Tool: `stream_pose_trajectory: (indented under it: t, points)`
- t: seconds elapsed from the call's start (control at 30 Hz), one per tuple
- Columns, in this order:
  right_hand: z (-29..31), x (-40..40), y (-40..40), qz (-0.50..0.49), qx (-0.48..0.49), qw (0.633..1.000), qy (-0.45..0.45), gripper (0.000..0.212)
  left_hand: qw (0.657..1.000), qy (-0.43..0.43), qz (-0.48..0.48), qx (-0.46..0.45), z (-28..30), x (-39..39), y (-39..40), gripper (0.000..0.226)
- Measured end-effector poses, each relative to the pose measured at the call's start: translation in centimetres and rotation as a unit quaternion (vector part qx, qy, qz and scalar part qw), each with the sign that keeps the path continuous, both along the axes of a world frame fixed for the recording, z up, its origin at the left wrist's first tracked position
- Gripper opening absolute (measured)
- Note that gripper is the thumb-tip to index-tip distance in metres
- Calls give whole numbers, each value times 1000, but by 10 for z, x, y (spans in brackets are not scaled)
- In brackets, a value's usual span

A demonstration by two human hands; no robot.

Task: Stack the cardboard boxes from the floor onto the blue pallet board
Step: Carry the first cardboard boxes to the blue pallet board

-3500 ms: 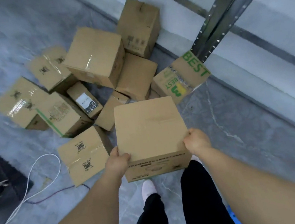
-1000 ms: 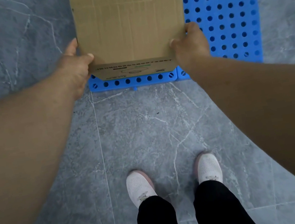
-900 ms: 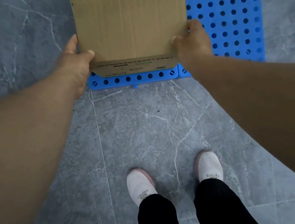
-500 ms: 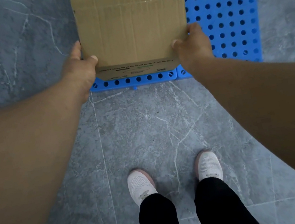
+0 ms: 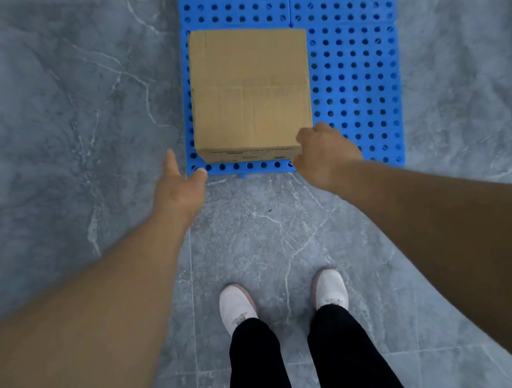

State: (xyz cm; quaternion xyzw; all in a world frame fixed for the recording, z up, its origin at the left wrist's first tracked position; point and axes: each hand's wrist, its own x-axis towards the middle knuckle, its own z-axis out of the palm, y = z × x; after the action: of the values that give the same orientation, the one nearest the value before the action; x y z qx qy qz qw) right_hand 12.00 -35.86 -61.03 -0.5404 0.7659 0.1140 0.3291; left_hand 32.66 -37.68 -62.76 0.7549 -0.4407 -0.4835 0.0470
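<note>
Cardboard box (image 5: 249, 92) sat on the near left corner of the blue pallet board (image 5: 356, 74), seen from my head camera, its near face almost flush with the board's near edge. My left hand (image 5: 177, 185) hung apart from the box's left side, fingers straight and spread, gripping nothing. My right hand (image 5: 324, 151) was at the box's near right corner with fingers curled; whether it gripped the cardboard or only brushed it, I could not tell from this angle. My white shoes (image 5: 237, 306) stood on the grey marble floor (image 5: 73, 120), near the board. By my judgement, the risk lay at that right corner: a hand pulling away while catching the edge could drag the box toward the rim or twist it askew, leaving a poor base for boxes stacked later.
</note>
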Motion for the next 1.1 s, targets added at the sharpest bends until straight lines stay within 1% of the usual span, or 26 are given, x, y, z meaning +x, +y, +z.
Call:
stream_pose_trajectory:
  t: [0.1,0.2,0.37,0.47,0.57,0.73,0.87,0.97,1.1]
  points:
    - [47,12,12,56,6,998,6,30,1000,-4,-15,19,41,15,31,70]
    - [87,26,19,85,-1,996,6,30,1000,-4,6,20,83,23,61,67]
    - [155,55,28,142,-23,990,-7,29,995,10,100,11,149,26,95,66]
    - [196,72,40,185,-50,981,-16,29,986,26,164,-24,190,28,113,65]
    - [234,89,53,248,-80,965,-28,27,972,21,229,-56,232,35,135,64]
    - [288,124,83,328,-113,937,-45,35,942,-21,321,-97,297,52,182,68]
    - [319,160,112,402,-142,902,-71,39,903,-40,409,-126,332,70,238,69]
    - [338,194,133,470,-145,867,-86,38,871,-68,465,-142,352,89,283,71]
    - [356,250,170,552,-152,814,-97,37,821,-84,548,-140,367,118,345,71]
